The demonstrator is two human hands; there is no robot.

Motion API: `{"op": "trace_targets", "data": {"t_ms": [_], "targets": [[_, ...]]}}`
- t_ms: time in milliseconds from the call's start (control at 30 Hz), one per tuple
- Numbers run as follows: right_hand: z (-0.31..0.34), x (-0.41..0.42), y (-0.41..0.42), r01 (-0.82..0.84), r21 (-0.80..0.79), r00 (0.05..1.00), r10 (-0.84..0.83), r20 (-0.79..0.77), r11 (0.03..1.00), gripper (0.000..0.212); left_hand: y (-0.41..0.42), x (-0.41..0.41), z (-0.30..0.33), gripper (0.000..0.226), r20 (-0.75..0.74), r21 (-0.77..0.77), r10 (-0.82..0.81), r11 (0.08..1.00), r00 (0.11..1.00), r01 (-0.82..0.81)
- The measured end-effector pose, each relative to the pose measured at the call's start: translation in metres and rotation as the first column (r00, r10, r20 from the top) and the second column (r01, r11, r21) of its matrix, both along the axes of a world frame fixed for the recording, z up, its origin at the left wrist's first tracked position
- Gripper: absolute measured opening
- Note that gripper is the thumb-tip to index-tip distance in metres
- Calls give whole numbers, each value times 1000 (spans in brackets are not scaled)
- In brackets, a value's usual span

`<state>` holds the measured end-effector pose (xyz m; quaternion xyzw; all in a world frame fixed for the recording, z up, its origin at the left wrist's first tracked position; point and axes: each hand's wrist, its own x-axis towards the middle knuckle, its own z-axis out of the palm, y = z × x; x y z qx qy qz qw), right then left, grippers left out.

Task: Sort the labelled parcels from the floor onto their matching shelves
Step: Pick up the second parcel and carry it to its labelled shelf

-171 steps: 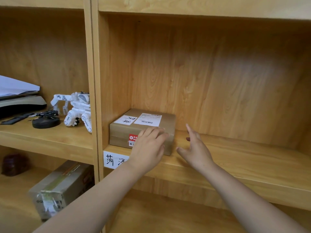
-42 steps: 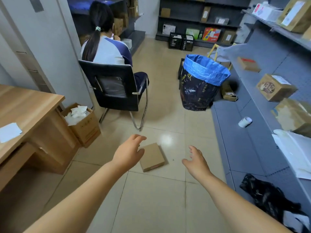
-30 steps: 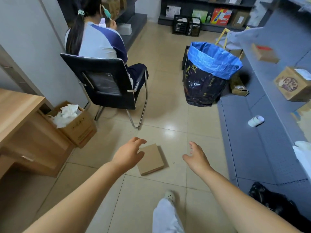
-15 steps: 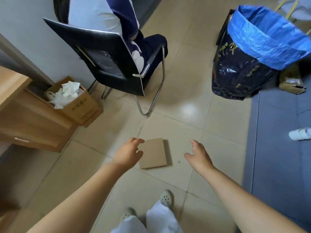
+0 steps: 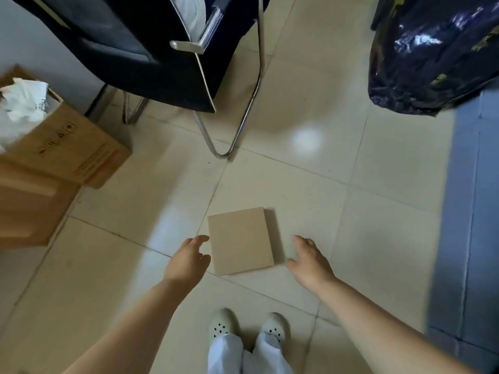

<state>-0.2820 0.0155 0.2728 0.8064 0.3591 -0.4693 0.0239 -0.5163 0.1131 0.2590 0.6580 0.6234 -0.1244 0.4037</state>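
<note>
parcel: flat brown cardboard box; lies flat on the tiled floor, plain face up; no label visible on that face
left hand: just beside the parcel's left edge; fingers relaxed and spread, holding nothing; whether a fingertip touches the box cannot be told
right hand: near the parcel's right edge, apart from it; fingers loosely extended, holding nothing
feet: pale perforated clogs, below the parcel
chair: black, metal frame; beyond the parcel
carton: open, white scraps inside; far left
bag: dark and glossy; upper right
</note>
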Motion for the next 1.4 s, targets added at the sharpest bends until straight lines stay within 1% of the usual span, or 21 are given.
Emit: {"op": "trace_targets", "data": {"t_ms": [133, 233, 333, 433, 533, 600, 700, 767, 833, 867, 967, 1000, 1133, 1200, 1267, 1300, 1367, 1400], "targets": [[-90, -2, 15, 20, -59, 1000, -20, -8, 998, 61, 10, -3, -89, 47, -38, -52, 44, 998, 998, -46], [-151, -8, 24, -10, -86, 1000, 8, -19, 996, 61, 14, -5, -150, 48, -41, -95, 86, 991, 995, -89], [-204, -15, 33, -4, -86, 1000, 3, -19, 996, 63, 19, -9, -205, 49, -38, -113, 121, 986, 992, -125], [-253, -20, 42, 10, -93, 1000, -10, -1, 996, 64, 25, -11, -253, 54, -47, -141, 189, 971, 981, -194], [-296, -23, 48, 17, -103, 1000, -17, -3, 995, 59, 27, -10, -289, 64, -61, -188, 224, 954, 973, -232], [-319, -24, 51, 42, -100, 999, -42, 2, 994, 54, 28, -8, -308, 66, -64, -214, 266, 938, 962, -274], [-343, -22, 54, 108, -107, 994, -109, -5, 988, 55, 28, -7, -329, 53, -29, -292, 396, 874, 918, -387], [-351, -22, 56, 200, -126, 976, -209, -66, 972, 57, 28, -7, -334, 47, 9, -374, 489, 810, 872, -451], [-355, -22, 59, 333, -140, 926, -352, -138, 932, 51, 28, -4, -337, 47, 50, -442, 572, 748, 819, -495], [-359, -22, 58, 387, -139, 900, -406, -156, 912, 50, 27, -1, -335, 47, 69, -464, 594, 730, 801, -502], [-360, -17, 53, 486, -121, 848, -501, -175, 866, 64, 28, 8, -323, 57, 115, -498, 629, 706, 769, -503], [-351, -15, 52, 513, -111, 832, -525, -178, 851, 63, 28, 12, -315, 56, 124, -497, 634, 706, 764, -505], [-287, -4, 52, 619, -82, 758, -621, -198, 781, 35, 34, 28, -265, 55, 185, -469, 630, 731, 754, -495], [-255, 2, 53, 639, -60, 745, -636, -204, 767, 33, 38, 36, -233, 53, 221, -452, 622, 748, 752, -486], [-221, 6, 54, 639, -19, 755, -631, -179, 769, 39, 41, 44, -196, 45, 236, -443, 617, 756, 751, -482], [-204, 7, 54, 635, -4, 761, -627, -164, 772, 47, 43, 47, -177, 48, 236, -434, 612, 761, 755, -481], [-166, 10, 54, 632, 27, 767, -620, -167, 774, 66, 45, 54, -134, 66, 253, -432, 610, 766, 751, -476], [-144, 12, 54, 636, 43, 764, -621, -176, 770, 71, 46, 57, -112, 70, 264, -430, 612, 766, 745, -477]]}}
